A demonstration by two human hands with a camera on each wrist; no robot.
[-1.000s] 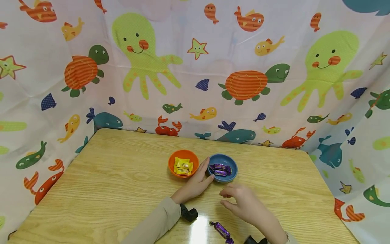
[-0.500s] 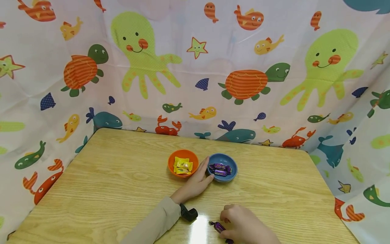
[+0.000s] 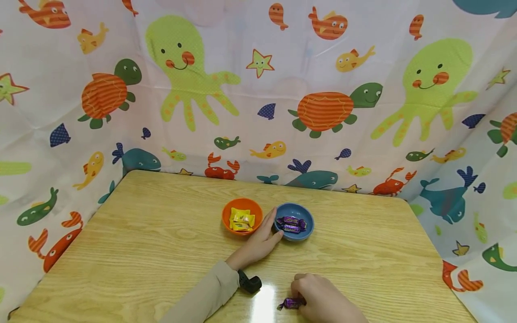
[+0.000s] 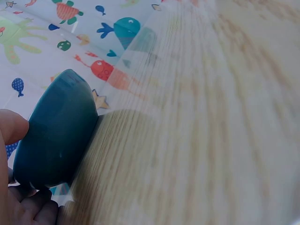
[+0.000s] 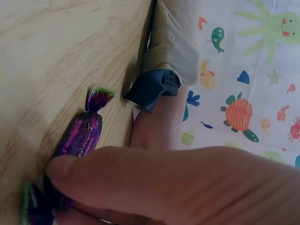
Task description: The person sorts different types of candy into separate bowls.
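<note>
Beside the blue bowl, my left hand holds its near left side, the thumb at the front and the fingers reaching along the left. The left wrist view shows the bowl's outer wall between thumb and fingers. Two purple-wrapped candies lie inside. Near the table's front edge, my right hand grips another purple candy with twisted wrapper ends. In the right wrist view, the thumb lies across that candy close over the wood; the other fingers are mostly hidden.
An orange bowl with several yellow-wrapped candies stands just left of my left hand. A wooden table bears everything. Behind and at the sides hangs a sea-animal curtain. A black wrist device sits at my left sleeve.
My right hand has come down toward the front edge and taken hold of the loose purple candy, which has turned to lie more crosswise. The left hand has stayed at the blue bowl.
</note>
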